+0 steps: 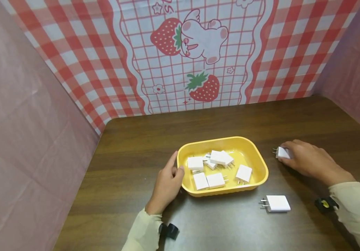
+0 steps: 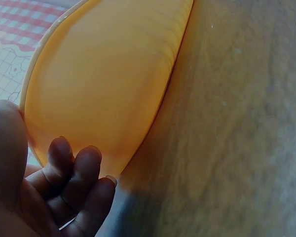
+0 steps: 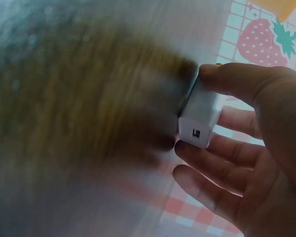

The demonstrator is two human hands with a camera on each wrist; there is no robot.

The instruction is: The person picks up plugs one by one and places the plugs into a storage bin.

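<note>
My right hand (image 1: 311,162) pinches a white plug-in charger (image 1: 282,153) at the table's right side, its metal prongs pointing left. In the right wrist view, thumb and fingers grip the charger (image 3: 195,131) by its sides, and its USB port shows. At the yellow tray's (image 1: 263,167) left end, my left hand (image 1: 166,186) holds the rim. The left wrist view has its fingers curled against the tray's outer wall (image 2: 103,84). Several white chargers (image 1: 216,180) lie jumbled inside the tray. Another charger (image 1: 278,203) lies on the table below my right hand.
The brown wooden table (image 1: 130,174) carries everything. A red-checked cloth with strawberry prints (image 1: 205,87) hangs behind it. Pink cloth (image 1: 36,139) hangs at the left, and more pink cloth (image 1: 352,69) at the right. Each wrist wears a black strap.
</note>
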